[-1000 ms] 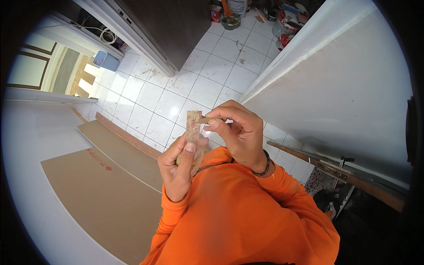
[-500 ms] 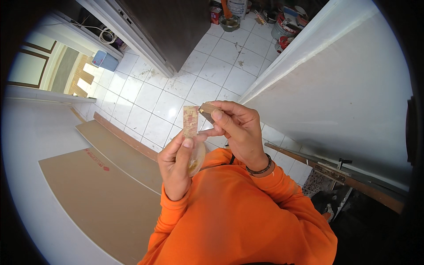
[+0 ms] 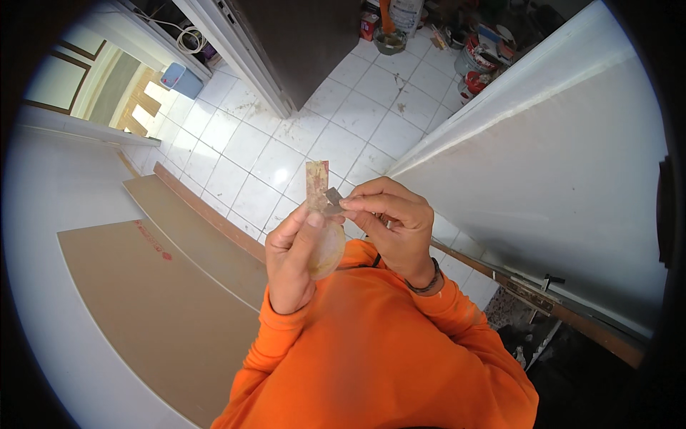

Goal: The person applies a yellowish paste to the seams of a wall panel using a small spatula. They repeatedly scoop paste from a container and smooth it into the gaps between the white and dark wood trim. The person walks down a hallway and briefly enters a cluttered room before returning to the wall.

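The left hand holds a roll of tape up in front of the chest, its grip clamped on the roll with the thumb pressed against the pale, flat side. A strip of tape stands straight up from the roll, tan with reddish marks. The right hand comes in just beside it, fingers together, pinching a small dark blade whose tip touches the strip near the left thumb. Both hands meet above the orange sleeves of the person's top, and a dark band circles the right wrist. Below lies a white tiled floor. Brown boards lie flat at the left, and a large white panel slants along the right. Paint buckets stand far off by the wall.
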Demonstrator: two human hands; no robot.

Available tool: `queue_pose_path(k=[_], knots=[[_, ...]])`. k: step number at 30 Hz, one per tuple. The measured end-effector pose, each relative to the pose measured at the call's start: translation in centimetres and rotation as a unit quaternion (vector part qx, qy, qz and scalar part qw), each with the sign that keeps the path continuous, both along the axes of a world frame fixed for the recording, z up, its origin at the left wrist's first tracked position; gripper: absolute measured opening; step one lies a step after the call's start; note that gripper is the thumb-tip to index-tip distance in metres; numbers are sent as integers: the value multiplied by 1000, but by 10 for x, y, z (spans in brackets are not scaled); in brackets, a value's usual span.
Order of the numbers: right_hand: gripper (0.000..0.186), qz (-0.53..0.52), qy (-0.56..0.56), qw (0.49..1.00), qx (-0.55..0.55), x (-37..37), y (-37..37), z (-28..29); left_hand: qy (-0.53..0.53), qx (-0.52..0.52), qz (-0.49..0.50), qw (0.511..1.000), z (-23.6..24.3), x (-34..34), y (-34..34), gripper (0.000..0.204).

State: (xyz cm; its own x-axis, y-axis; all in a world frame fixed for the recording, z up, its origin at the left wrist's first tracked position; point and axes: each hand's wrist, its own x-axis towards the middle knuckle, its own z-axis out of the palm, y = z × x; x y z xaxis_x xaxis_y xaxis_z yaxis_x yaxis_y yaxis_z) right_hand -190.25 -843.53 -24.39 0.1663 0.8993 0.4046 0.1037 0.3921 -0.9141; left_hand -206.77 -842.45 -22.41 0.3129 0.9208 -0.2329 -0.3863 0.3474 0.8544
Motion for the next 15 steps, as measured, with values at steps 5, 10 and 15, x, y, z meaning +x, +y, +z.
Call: queue_pose_path(k=[5,10,15], knots=[[17,-40,-20,999,-17,2,-5,1,-2,-29,-25,999,-6,-2,5,32],[17,-142,-12,985,-101,40,-20,-19,10,-68,-31,997,-14,1,6,31],[16,-212,48,967,-133,70,-39,-14,-23,-91,-89,992,-15,8,5,30]])
